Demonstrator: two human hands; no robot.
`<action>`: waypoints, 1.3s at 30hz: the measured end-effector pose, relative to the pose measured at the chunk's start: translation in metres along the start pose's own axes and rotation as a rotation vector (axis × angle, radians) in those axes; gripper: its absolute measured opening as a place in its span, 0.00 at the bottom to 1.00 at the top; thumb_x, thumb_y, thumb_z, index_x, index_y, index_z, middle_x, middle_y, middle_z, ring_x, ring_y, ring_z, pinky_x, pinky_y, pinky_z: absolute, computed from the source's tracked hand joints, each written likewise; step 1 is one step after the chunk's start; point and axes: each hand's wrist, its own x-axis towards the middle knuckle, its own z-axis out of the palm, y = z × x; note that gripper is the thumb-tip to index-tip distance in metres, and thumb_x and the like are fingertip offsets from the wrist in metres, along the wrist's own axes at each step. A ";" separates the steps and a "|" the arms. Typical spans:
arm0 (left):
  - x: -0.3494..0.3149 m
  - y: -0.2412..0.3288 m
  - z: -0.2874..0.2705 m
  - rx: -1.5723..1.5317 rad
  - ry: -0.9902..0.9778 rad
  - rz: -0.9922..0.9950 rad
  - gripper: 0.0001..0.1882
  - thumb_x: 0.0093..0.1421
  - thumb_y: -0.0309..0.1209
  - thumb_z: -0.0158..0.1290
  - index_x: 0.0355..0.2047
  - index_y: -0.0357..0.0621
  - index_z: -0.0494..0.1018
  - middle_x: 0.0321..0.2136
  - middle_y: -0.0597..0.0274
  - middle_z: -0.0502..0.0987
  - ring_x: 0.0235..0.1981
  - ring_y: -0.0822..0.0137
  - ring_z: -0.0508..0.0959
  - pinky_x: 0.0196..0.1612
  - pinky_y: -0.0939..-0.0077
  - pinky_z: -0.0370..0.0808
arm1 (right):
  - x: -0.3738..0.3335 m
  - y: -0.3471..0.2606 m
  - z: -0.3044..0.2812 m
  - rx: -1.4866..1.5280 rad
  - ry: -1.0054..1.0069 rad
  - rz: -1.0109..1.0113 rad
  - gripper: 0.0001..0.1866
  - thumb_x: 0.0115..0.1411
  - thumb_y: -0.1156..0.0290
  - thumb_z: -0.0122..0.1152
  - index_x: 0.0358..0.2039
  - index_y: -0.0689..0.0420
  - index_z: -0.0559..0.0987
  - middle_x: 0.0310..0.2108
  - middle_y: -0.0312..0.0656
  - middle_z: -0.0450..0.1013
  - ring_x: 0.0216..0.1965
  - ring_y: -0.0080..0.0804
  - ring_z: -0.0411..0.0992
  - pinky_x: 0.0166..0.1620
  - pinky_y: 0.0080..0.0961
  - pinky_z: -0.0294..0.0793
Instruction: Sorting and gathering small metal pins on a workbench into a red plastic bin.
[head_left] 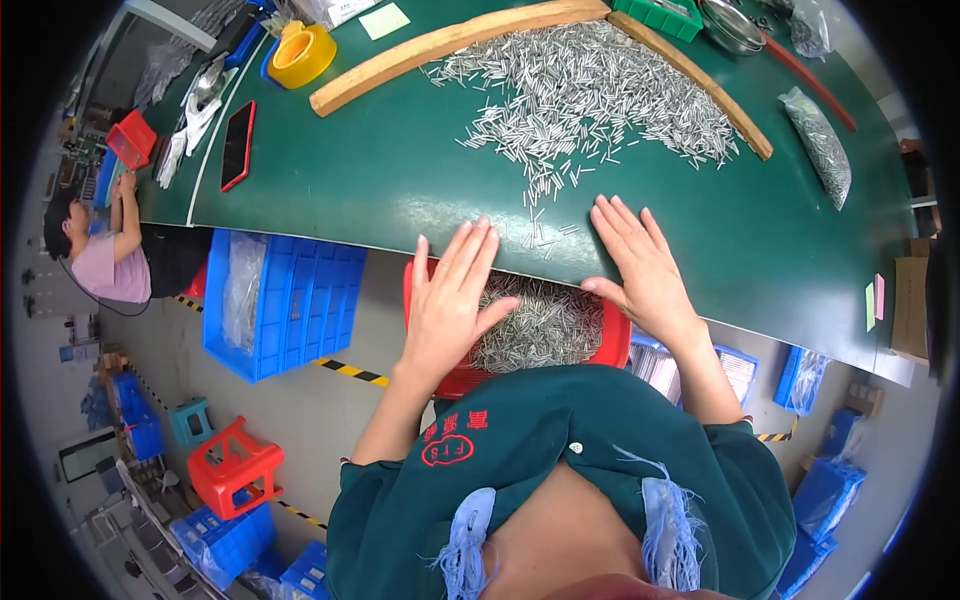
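A big heap of small metal pins (590,95) spreads over the green tabletop (380,170), thinning to a narrow trail toward the front edge. My left hand (455,290) is at that edge, fingers stretched out and holding nothing. On the other side of the trail, my right hand (640,265) lies with fingers spread on the tabletop, also holding nothing. A few loose pins (540,235) are scattered between the two hands. Below the edge, against my body, a red bin (615,345) is filled with more of these pins; my left hand partly covers its left side.
Wooden bars (450,48) border the heap at the back and right. A phone (237,147) and yellow tape rolls (301,55) are on the left; a filled plastic bag (818,145) lies right. Blue crates (290,300) stand left below the table. A co-worker (110,245) sits far left.
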 end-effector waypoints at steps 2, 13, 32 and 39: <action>-0.003 -0.003 0.001 0.007 -0.013 -0.016 0.42 0.56 0.48 0.60 0.66 0.42 0.62 0.67 0.57 0.64 0.69 0.57 0.61 0.70 0.41 0.46 | 0.000 0.000 0.003 0.003 -0.001 0.005 0.42 0.59 0.46 0.60 0.67 0.58 0.63 0.70 0.44 0.57 0.72 0.39 0.52 0.72 0.46 0.46; -0.014 0.002 -0.010 0.029 0.023 0.014 0.36 0.55 0.47 0.61 0.61 0.45 0.70 0.59 0.60 0.71 0.64 0.55 0.67 0.67 0.43 0.53 | -0.015 -0.006 -0.002 -0.005 -0.015 -0.019 0.45 0.53 0.43 0.64 0.66 0.56 0.65 0.69 0.47 0.57 0.71 0.44 0.53 0.71 0.47 0.50; 0.033 0.013 0.014 0.050 0.089 0.123 0.37 0.52 0.50 0.62 0.60 0.48 0.70 0.59 0.63 0.68 0.63 0.58 0.65 0.65 0.39 0.56 | 0.006 -0.014 0.008 -0.065 -0.016 -0.116 0.50 0.50 0.37 0.60 0.67 0.55 0.64 0.69 0.48 0.56 0.71 0.43 0.52 0.71 0.49 0.48; 0.032 0.011 0.017 0.012 -0.046 0.205 0.45 0.48 0.57 0.61 0.59 0.39 0.69 0.63 0.59 0.68 0.66 0.63 0.65 0.66 0.37 0.55 | 0.006 -0.009 0.007 -0.029 -0.039 -0.125 0.51 0.49 0.35 0.59 0.68 0.55 0.62 0.70 0.48 0.55 0.72 0.44 0.52 0.71 0.49 0.47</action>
